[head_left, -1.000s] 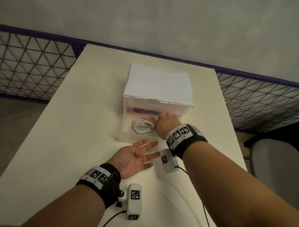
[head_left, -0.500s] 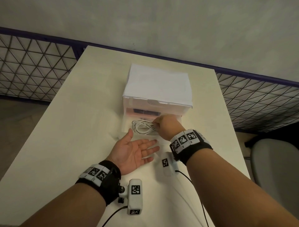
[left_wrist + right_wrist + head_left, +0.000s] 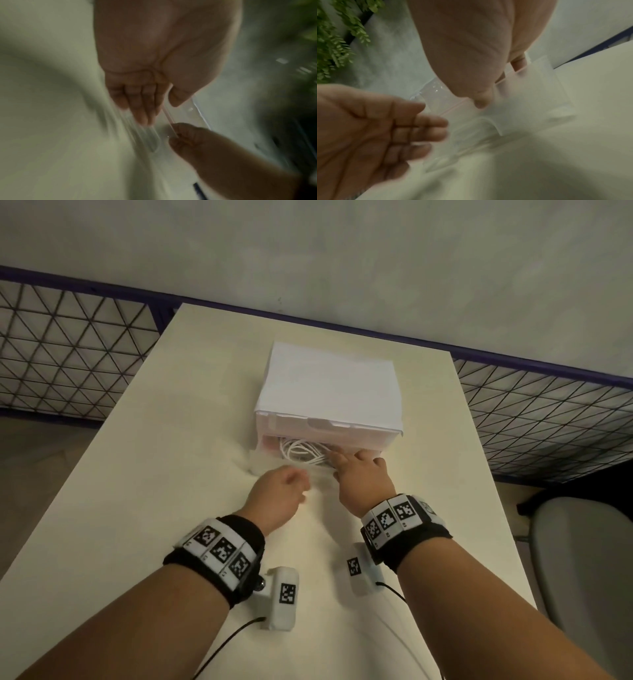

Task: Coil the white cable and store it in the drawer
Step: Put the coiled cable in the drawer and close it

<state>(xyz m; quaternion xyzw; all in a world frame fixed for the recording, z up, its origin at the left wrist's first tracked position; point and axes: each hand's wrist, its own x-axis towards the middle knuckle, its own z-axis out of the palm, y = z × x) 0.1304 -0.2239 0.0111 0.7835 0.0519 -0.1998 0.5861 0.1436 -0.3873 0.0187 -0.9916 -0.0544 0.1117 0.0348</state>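
The white cable [image 3: 301, 451] lies coiled inside the clear drawer [image 3: 270, 461], which stands partly out of the white drawer box [image 3: 329, 385] on the table. My right hand [image 3: 352, 463] grips the drawer's front rim, thumb on the outside and fingers over the edge; the right wrist view shows this right hand [image 3: 498, 83] on the clear drawer front [image 3: 530, 101]. My left hand [image 3: 299, 486] is blurred, fingers loose, right at the drawer front. In the left wrist view the left hand [image 3: 144, 116] reaches to the drawer rim [image 3: 188, 112]; contact is unclear.
The pale table [image 3: 137, 474] has bare surface to the left of the box. Wire mesh railings [image 3: 68, 354] run behind on both sides. A grey chair [image 3: 582, 577] stands at the right. Green foliage [image 3: 332, 40] shows in the right wrist view.
The drawer has slid in toward the box with the cable in it. My right hand came back from the cable to the front rim. My left hand turned over and moved forward.
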